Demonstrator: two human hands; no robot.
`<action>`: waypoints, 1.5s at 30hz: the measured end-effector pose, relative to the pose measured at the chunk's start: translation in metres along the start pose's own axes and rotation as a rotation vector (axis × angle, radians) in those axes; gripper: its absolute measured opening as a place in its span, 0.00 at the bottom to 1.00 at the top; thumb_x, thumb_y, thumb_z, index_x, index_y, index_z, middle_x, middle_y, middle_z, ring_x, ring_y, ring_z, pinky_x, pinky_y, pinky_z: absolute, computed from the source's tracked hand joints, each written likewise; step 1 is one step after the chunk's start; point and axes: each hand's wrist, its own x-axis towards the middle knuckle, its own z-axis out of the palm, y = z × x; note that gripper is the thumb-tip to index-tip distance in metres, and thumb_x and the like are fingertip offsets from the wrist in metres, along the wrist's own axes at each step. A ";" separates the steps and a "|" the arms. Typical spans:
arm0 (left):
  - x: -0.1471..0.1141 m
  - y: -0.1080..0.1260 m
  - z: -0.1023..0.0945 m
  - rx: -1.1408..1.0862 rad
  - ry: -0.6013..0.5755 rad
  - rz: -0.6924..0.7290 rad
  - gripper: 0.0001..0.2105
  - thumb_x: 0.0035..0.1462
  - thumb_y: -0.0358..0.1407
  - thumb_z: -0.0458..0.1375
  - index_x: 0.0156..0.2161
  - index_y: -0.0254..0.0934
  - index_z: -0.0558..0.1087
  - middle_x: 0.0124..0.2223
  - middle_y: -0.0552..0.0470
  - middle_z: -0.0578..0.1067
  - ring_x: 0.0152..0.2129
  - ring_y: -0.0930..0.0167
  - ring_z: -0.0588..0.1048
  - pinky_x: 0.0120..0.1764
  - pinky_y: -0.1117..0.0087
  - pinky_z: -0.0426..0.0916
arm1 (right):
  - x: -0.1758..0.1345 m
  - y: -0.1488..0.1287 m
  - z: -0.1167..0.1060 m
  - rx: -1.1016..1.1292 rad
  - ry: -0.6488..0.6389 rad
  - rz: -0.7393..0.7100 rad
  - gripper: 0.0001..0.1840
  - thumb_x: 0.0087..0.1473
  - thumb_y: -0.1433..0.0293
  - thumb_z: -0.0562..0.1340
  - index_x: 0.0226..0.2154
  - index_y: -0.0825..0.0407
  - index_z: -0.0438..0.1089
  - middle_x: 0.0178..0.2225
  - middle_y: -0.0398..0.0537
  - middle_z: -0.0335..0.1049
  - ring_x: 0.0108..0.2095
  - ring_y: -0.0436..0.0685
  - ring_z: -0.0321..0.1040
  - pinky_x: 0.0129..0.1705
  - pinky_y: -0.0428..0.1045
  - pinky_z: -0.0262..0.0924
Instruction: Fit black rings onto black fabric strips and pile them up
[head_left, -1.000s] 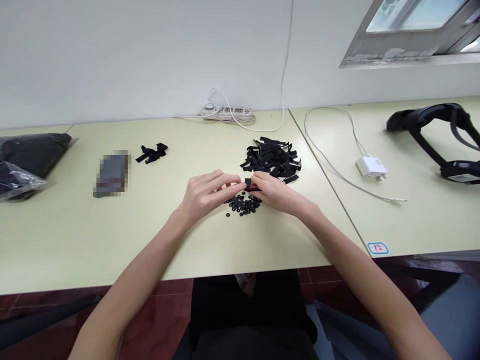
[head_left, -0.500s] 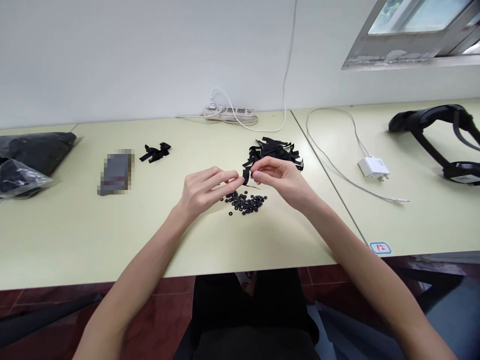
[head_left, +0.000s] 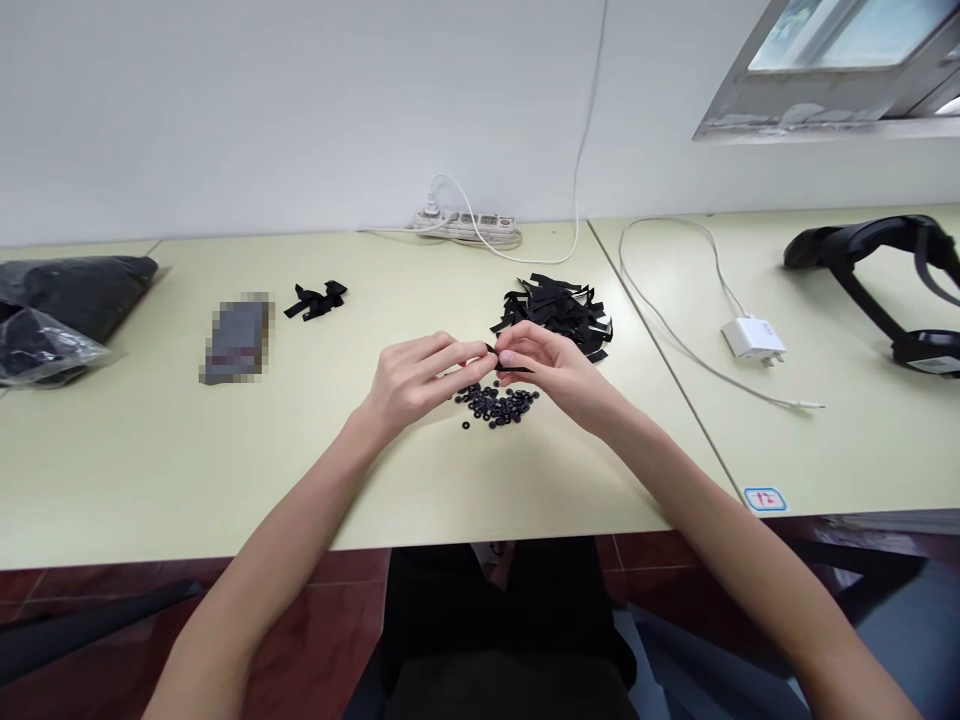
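Between my two hands is a black fabric strip [head_left: 513, 368], mostly covered by fingers. My left hand [head_left: 424, 375] pinches its left end between fingertips. Closed on the strip from the other side is my right hand [head_left: 551, 365], its thumb laid along the strip. Whether a small ring is also in the fingers, I cannot tell. Just below the fingertips lies a scatter of small black ring-shaped pieces [head_left: 499, 405] on the table. A heap of black fabric strips [head_left: 562, 305] sits right behind my right hand.
A smaller cluster of black strips [head_left: 316, 300] lies left of centre, near a blurred grey item [head_left: 238, 340]. Dark material in a clear bag [head_left: 75, 300] is at far left. Behind stands a power strip [head_left: 465, 226]. A white charger [head_left: 752, 340] and black headset [head_left: 862, 270] occupy the right.
My fingers have drawn closer together round the strip. It was held upright and now lies flatter, more hidden by my right fingers and thumb. The view has shifted slightly.
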 end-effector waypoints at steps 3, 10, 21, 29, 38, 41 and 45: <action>0.001 0.000 -0.001 -0.009 0.011 0.014 0.09 0.72 0.26 0.62 0.50 0.43 0.79 0.39 0.55 0.86 0.26 0.75 0.78 0.26 0.73 0.68 | -0.001 0.002 0.002 0.069 -0.024 0.032 0.15 0.63 0.56 0.73 0.44 0.45 0.73 0.41 0.44 0.76 0.41 0.54 0.74 0.55 0.56 0.72; -0.001 0.004 0.000 -0.096 -0.123 -0.168 0.07 0.72 0.34 0.65 0.51 0.48 0.82 0.41 0.54 0.87 0.31 0.71 0.82 0.31 0.69 0.72 | 0.003 0.009 0.003 -0.053 0.115 -0.121 0.14 0.63 0.58 0.72 0.43 0.45 0.70 0.41 0.44 0.72 0.41 0.55 0.73 0.50 0.54 0.72; 0.009 0.016 0.009 -0.840 -0.205 -1.006 0.10 0.69 0.44 0.66 0.46 0.41 0.83 0.46 0.46 0.83 0.39 0.69 0.81 0.33 0.72 0.78 | 0.002 0.006 -0.001 -0.375 0.216 -0.376 0.08 0.66 0.61 0.70 0.42 0.45 0.72 0.43 0.45 0.74 0.46 0.57 0.75 0.54 0.57 0.76; 0.008 0.013 0.011 -0.932 -0.185 -1.069 0.11 0.63 0.45 0.72 0.40 0.39 0.84 0.41 0.47 0.83 0.35 0.70 0.80 0.31 0.73 0.77 | 0.003 0.007 -0.003 -0.416 0.211 -0.336 0.14 0.65 0.54 0.71 0.38 0.45 0.74 0.37 0.44 0.76 0.39 0.57 0.77 0.50 0.58 0.78; 0.011 0.019 0.011 -0.901 -0.139 -1.106 0.08 0.63 0.42 0.71 0.38 0.40 0.83 0.39 0.48 0.82 0.33 0.71 0.79 0.30 0.72 0.77 | 0.005 0.009 -0.004 -0.353 0.193 -0.297 0.15 0.64 0.53 0.71 0.41 0.45 0.74 0.41 0.46 0.77 0.43 0.57 0.77 0.52 0.57 0.78; 0.013 0.019 0.012 -0.924 -0.110 -1.149 0.09 0.62 0.42 0.72 0.37 0.39 0.82 0.38 0.49 0.81 0.30 0.72 0.78 0.28 0.72 0.77 | 0.007 0.010 -0.006 -0.273 0.173 -0.197 0.17 0.68 0.51 0.66 0.43 0.47 0.74 0.40 0.48 0.78 0.42 0.57 0.78 0.52 0.58 0.77; 0.014 0.019 0.011 -0.911 -0.102 -1.163 0.09 0.61 0.42 0.72 0.36 0.39 0.82 0.37 0.49 0.81 0.30 0.73 0.77 0.29 0.72 0.77 | 0.007 0.009 -0.007 -0.327 0.161 -0.166 0.14 0.66 0.54 0.69 0.42 0.47 0.76 0.40 0.47 0.79 0.43 0.58 0.78 0.51 0.57 0.75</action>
